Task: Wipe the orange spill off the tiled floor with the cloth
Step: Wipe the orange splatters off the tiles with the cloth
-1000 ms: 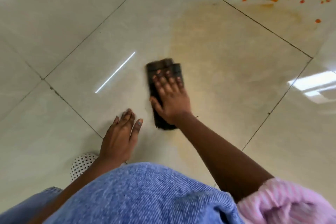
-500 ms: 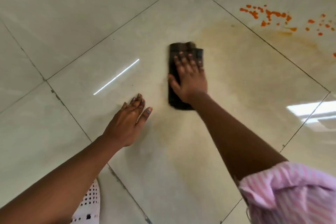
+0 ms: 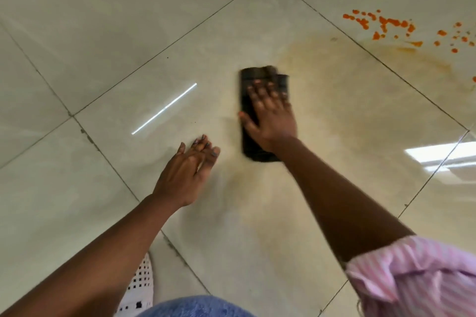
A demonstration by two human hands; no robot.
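A dark folded cloth [image 3: 253, 77] lies flat on the glossy cream tiled floor [image 3: 128, 20]. My right hand [image 3: 270, 116] presses down on the cloth with its fingers spread, covering the cloth's middle. My left hand [image 3: 190, 167] rests palm down on the tile to the cloth's left, holding nothing. Bright orange spill drops [image 3: 383, 23] are scattered at the upper right, well beyond the cloth. A pale yellowish smear [image 3: 347, 100] spreads over the tile between the cloth and the drops.
A white perforated shoe [image 3: 140, 283] shows at the bottom, left of my blue denim knee [image 3: 195, 307]. My pink striped sleeve [image 3: 417, 278] fills the lower right. Grout lines cross the floor diagonally. Ceiling lights glare on the tiles at right.
My right hand has slid the cloth forward, away from me and toward the orange drops. My left hand has stayed planted on the tile. The camera has leaned forward.
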